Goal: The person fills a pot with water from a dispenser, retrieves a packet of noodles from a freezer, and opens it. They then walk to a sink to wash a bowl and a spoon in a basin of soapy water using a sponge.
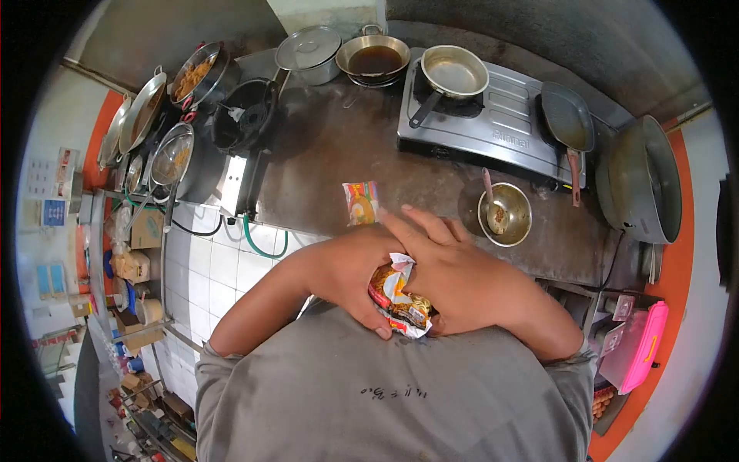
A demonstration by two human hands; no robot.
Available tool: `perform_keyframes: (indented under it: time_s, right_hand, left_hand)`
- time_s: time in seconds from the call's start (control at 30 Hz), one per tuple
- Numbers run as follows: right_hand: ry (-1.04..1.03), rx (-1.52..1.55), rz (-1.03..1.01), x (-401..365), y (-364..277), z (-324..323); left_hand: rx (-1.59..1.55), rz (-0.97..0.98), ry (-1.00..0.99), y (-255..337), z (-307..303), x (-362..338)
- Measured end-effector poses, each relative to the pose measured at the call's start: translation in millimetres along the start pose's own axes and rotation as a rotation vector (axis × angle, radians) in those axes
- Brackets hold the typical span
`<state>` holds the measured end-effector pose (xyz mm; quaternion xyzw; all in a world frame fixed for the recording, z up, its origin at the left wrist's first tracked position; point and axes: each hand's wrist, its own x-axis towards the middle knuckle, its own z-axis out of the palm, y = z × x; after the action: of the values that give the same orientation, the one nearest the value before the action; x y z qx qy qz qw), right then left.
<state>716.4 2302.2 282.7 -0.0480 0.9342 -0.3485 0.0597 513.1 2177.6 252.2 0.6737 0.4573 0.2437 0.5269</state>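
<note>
Close to my chest, a colourful instant noodle packet (400, 296) is held between both hands. Its upper edge looks torn, with white inner foil showing. My left hand (342, 269) is closed around the packet's left side, thumb at its lower edge. My right hand (466, 281) grips the right side from above, some fingers stretched forward over the counter edge. Just beyond my hands, a second noodle packet (360, 202) lies flat on the counter. To its right stands a metal bowl (514, 223) with a pink-handled spoon (488, 189) and some brownish seasoning inside.
A silver gas stove (504, 131) carries a saucepan (454, 71) and a grill pan (567, 115). A large pot (640, 177) stands right. Along the back are a lidded pot (308, 50) and a pan of dark liquid (375, 58). Left: a black wok (245, 115) and strainers (171, 158).
</note>
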Motion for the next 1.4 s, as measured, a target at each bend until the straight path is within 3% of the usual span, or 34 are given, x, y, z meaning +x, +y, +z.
perform_keyframes:
  time_s: [0.1, 0.17, 0.33, 0.47, 0.57, 0.63, 0.67, 0.73, 0.77, 0.83, 0.87, 0.97, 1.0, 1.07, 1.13, 1.2, 1.33, 1.4]
  right_hand:
    - [0.000, 0.055, -0.071, -1, 11, 2]
    - [0.001, 0.084, -0.123, -7, 21, 7]
    - [0.290, 0.353, -0.255, -22, 40, 16]
    - [0.415, 0.316, -0.274, -23, 37, 13]
    - [0.589, 0.529, -0.228, -35, 58, 25]
    - [0.837, 0.896, 0.042, -42, 81, 52]
    - [0.838, 0.897, 0.044, -39, 92, 61]
    - [0.925, 1.248, 0.171, -29, 120, 79]
    - [0.926, 1.249, 0.172, -26, 147, 99]
    - [0.708, 0.968, 0.722, -25, 202, 141]
    - [0.630, 0.684, 0.795, -26, 207, 149]
    - [0.793, 0.468, 0.776, -28, 197, 163]
    - [0.839, 0.625, 0.642, -29, 186, 154]
    - [0.820, 0.517, 0.308, -26, 134, 97]
    - [0.623, 0.461, -0.033, -27, 77, 39]
    - [0.467, 0.167, -0.238, -16, 39, -2]
    - [0.340, 0.067, -0.211, -1, 17, -7]
    - [0.243, 0.077, -0.130, -1, 16, -6]
  left_hand:
    - [-0.048, -0.112, -0.085, -12, 6, -3]
    - [-0.098, -0.056, -0.047, -14, 9, -6]
    - [-0.197, -0.046, -0.008, -19, 9, -11]
    - [-0.141, -0.008, 0.019, -24, 4, -12]
    - [-0.214, -0.006, 0.074, -33, 3, -22]
    - [-0.296, -0.038, 0.106, -41, 2, -34]
    - [-0.288, -0.060, 0.146, -45, 1, -42]
    - [-0.397, -0.108, 0.220, -50, 4, -54]
    - [-0.397, -0.108, 0.219, -52, 5, -59]
    - [-0.400, -0.118, 0.267, -55, 5, -68]
    - [-0.364, -0.110, 0.293, -55, 5, -70]
    - [-0.303, -0.124, 0.352, -38, 5, -67]
    - [-0.304, -0.136, 0.366, -34, 4, -64]
    - [-0.210, -0.011, 0.304, -29, 0, -54]
    - [-0.204, -0.031, 0.257, -22, -7, -46]
    - [-0.283, -0.067, 0.198, -20, -5, -40]
    - [-0.364, 0.006, 0.105, -20, -1, -24]
    - [-0.399, -0.052, 0.047, -18, -1, -21]
